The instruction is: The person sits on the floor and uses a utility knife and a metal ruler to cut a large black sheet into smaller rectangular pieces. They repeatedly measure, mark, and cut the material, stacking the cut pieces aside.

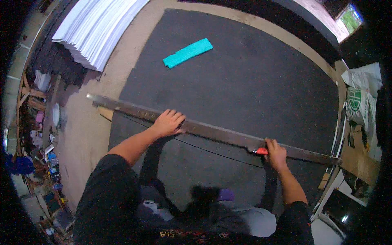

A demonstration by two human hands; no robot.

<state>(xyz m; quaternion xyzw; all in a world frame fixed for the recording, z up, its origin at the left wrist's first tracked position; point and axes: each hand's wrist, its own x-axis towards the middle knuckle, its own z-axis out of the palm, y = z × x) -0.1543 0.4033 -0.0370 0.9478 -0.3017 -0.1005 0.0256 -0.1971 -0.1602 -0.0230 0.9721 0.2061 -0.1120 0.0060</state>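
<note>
One long metal bar (pixel 220 134) spans the dark sheet (pixel 265 94) — one cut seemingly made.
Left hand (pixel 168 123) clasps the bar; right hand (pixel 275 155) closes round bar and red cutter (pixel 261 151) — the dark line (pixel 212 152) looks finished, any further cut not yet begun.
</note>
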